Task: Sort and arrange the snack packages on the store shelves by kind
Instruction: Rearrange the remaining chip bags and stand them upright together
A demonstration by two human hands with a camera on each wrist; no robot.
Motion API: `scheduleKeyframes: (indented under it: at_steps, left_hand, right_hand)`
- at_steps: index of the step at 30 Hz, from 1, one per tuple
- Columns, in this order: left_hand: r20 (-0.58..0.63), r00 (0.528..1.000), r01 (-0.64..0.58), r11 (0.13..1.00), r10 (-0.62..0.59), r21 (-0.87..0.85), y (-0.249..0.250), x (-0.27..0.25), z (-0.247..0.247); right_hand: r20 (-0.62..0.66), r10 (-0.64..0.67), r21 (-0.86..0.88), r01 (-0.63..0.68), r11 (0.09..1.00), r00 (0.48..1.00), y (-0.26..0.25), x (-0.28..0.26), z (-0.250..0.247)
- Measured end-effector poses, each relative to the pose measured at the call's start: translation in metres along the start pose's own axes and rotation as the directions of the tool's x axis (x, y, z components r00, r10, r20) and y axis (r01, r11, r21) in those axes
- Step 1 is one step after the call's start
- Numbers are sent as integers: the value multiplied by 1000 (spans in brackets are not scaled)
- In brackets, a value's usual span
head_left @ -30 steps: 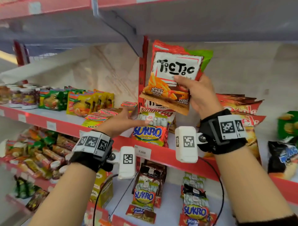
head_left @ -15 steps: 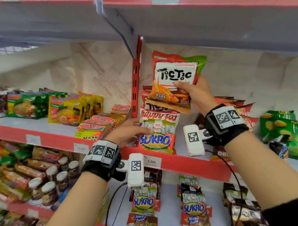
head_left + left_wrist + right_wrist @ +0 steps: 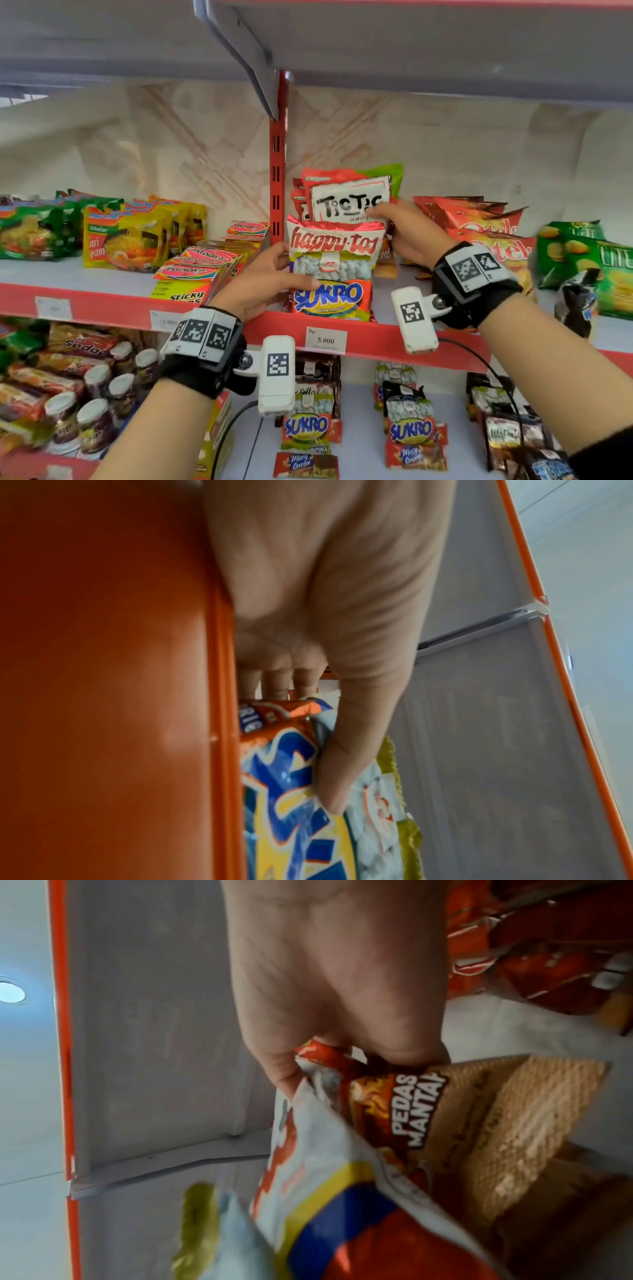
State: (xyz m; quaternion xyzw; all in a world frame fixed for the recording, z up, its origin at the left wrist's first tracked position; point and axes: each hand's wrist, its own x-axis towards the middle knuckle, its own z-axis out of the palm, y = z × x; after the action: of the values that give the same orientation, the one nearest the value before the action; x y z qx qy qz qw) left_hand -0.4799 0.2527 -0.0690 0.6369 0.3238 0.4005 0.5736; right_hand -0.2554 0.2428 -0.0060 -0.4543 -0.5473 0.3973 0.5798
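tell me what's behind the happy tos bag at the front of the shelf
Behind the red and white Happy Tos bag stands the red and white Tic Tic snack bag, gripped by the right hand. More red packets sit behind it; their lower parts and count are hidden.

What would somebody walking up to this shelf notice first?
Probably the red, white and green Tic Tic snack bag, which the right hand grips as it stands behind the front packs beside the red shelf upright. Right in front, the left hand holds the red and clear Sukro peanut pack at the red shelf edge.
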Motion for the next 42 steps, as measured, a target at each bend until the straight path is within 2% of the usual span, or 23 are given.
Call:
scheduleKeyframes:
  at_steps: [3,8,10,12,14,17,22,27,30,32,34,37,40,42]
  left_hand:
    - [1,1000,-18,999,18,-27,-3,2,-1]
    - [16,999,-39,999,39,-39,-4,3,-1]
    - [17,999,-51,998,52,-34,-5,3,-1]
    - [9,998,-65,997,65,-30,-7,4,-2]
    - [-8,996,-84,996,84,-21,-8,5,-3]
    - [-23,990,-136,991,136,-2,-12,6,-4]
    - [-58,979,-194,980,196,30,-14,6,-4]
    - [-63,975,-213,976,215,36,-13,5,-3]
    - [-63,976,-208,978,209,31,-13,5,-3]
    - [-65,974,-213,976,217,53,-13,4,-3]
    - [-71,970,-229,970,234,78,-13,4,-3]
    - [-109,965,-228,969,238,99,-12,4,-2]
    - [-193,949,-226,964,249,137,-13,4,-3]
    - [-207,933,-266,952,294,150,-14,2,-2]
  right_hand:
    - [10,116,61,-116,991,993,11,-6,4]
    - [-5,214,172,-209,963,977,13,-10,5]
    - [-11,294,120,-291,949,956,13,-10,4]
    - [-82,369,24,-368,929,926,12,-9,1]
    - [-129,384,-25,-390,920,914,10,-8,-1]
    - [-133,387,-70,-398,915,912,7,-7,-1]
    - [-72,406,-165,-412,896,911,4,-10,7]
    - [-62,417,-61,-421,905,907,-6,-18,-3]
    - [-235,270,63,-262,963,934,-17,-32,-11]
    - [-296,160,32,-158,987,942,-17,-45,-12]
    - [-219,152,-70,-171,983,964,-11,-55,-5]
    - [-110,222,-162,-238,958,969,2,-60,9]
    - [-79,215,-165,-226,960,973,11,-60,17]
    - [-88,185,-158,-197,968,979,14,-60,18]
